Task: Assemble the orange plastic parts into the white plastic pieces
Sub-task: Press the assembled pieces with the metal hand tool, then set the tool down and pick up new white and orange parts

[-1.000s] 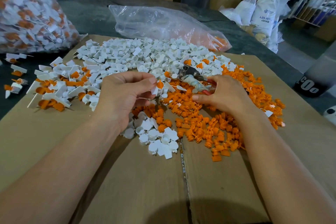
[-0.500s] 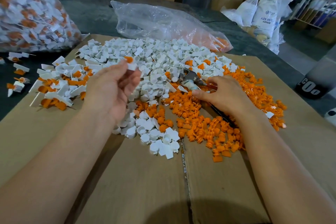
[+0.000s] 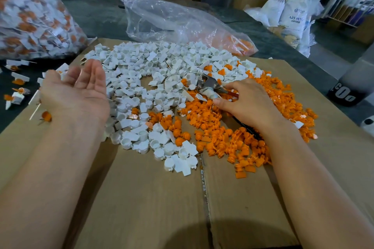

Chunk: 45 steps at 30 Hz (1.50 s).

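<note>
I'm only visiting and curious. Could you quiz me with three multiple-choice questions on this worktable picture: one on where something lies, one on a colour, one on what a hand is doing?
1. Where does the orange parts pile lie relative to the white pieces pile?
A. To its left
B. To its right
C. On the floor

2. What colour is the cardboard under both piles?
A. Brown
B. Blue
C. Black

3. What is the left hand doing?
A. Pinching an orange part
B. Held open, palm up, empty
C. Clenched in a fist

Answers:
1 B: the orange spreads around the right hand, with the white beside it on the left.
2 A: it is a plain brown sheet.
3 B: its fingers are straight; only the right hand holds anything, a metal tool.
</note>
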Available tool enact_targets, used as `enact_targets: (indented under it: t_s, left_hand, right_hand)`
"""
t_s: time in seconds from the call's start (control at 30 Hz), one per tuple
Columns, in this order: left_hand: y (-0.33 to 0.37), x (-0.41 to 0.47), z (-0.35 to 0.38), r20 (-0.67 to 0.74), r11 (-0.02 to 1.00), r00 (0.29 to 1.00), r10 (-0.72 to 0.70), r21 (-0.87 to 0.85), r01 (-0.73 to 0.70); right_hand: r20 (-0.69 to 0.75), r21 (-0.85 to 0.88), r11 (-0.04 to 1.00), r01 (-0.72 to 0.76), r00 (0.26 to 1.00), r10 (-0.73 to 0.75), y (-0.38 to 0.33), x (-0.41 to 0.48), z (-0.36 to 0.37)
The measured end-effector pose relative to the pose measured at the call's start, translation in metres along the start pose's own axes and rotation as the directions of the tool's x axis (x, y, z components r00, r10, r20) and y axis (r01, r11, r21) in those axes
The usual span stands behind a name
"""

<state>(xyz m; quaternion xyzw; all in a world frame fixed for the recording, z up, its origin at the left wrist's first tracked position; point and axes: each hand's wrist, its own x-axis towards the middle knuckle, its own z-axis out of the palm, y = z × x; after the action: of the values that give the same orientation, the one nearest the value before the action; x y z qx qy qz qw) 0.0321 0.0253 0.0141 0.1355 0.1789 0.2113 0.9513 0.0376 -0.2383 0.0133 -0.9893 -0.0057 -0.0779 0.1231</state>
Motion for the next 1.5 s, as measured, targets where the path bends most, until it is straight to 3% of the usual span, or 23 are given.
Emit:
enact_targets:
  t_s: [0.03,0.1,0.13,0.17,0.2,0.27,0.3,0.33,0.4,0.5,0.77,0.87,0.97,1.07,1.27,1.5]
  left_hand:
    - [-0.002,-0.001,0.001,-0.005,0.998,1.000,-0.021,0.057,0.021]
    - [-0.007,-0.005,0.003,0.017,0.929,0.999,-0.036,0.369,0.027]
    - [-0.011,-0.009,0.003,0.080,0.810,0.997,-0.011,0.586,-0.038]
    - [-0.016,-0.012,0.001,0.199,0.607,0.980,0.026,0.775,-0.174]
    - [-0.021,-0.015,-0.001,0.356,0.337,0.933,0.042,0.874,-0.349]
    - [-0.030,-0.023,-0.006,0.600,-0.161,0.799,-0.041,0.785,-0.598]
    - [-0.033,-0.024,-0.008,0.642,-0.313,0.760,-0.097,0.705,-0.636]
    - [-0.036,-0.024,-0.009,0.649,-0.400,0.747,-0.141,0.653,-0.643]
    - [-0.038,-0.022,-0.010,0.633,-0.471,0.744,-0.215,0.600,-0.647]
    - [-0.041,-0.022,-0.012,0.618,-0.458,0.733,-0.286,0.583,-0.671]
    - [-0.041,-0.025,-0.011,0.667,-0.426,0.712,-0.219,0.592,-0.685]
    - [-0.039,-0.026,-0.009,0.662,-0.262,0.742,-0.101,0.702,-0.662]
    - [-0.037,-0.028,-0.006,0.592,-0.023,0.796,-0.125,0.800,-0.599]
    - [-0.037,-0.031,-0.004,0.537,0.111,0.830,-0.153,0.843,-0.526]
    - [-0.038,-0.033,-0.002,0.448,0.249,0.865,-0.225,0.885,-0.393]
    - [-0.040,-0.036,-0.001,0.444,0.264,0.850,-0.285,0.888,-0.375]
  right_hand:
    - [-0.016,0.014,1.000,0.012,1.000,-0.011,-0.001,-0.001,-0.001]
    - [-0.066,0.065,0.996,0.056,0.997,-0.051,-0.005,-0.003,-0.003]
    - [-0.090,0.097,0.991,0.088,0.993,-0.079,-0.007,-0.004,-0.005]
    - [-0.109,0.138,0.983,0.124,0.988,-0.109,-0.010,-0.006,-0.006]
    - [-0.120,0.187,0.969,0.160,0.983,-0.140,-0.013,-0.008,-0.007]
    - [-0.115,0.267,0.939,0.215,0.975,-0.190,-0.020,-0.013,-0.008]
    - [-0.099,0.279,0.932,0.231,0.972,-0.212,-0.023,-0.015,-0.007]
    - [-0.074,0.276,0.929,0.247,0.969,-0.236,-0.026,-0.016,-0.006]
    - [-0.011,0.257,0.924,0.284,0.957,-0.291,-0.030,-0.018,-0.003]
    - [0.048,0.274,0.907,0.320,0.937,-0.346,-0.034,-0.019,0.000]
    - [0.109,0.117,0.935,0.334,0.932,-0.347,-0.040,-0.018,0.009]
    - [0.114,0.113,0.938,0.328,0.934,-0.340,-0.043,-0.018,0.011]
    - [0.122,0.101,0.936,0.338,0.929,-0.349,-0.045,-0.019,0.013]
    - [0.132,0.067,0.935,0.348,0.926,-0.355,-0.047,-0.021,0.015]
    - [0.144,0.114,0.919,0.376,0.909,-0.390,-0.048,-0.023,0.014]
    - [0.040,0.348,0.890,0.294,0.944,-0.327,-0.043,-0.023,0.006]
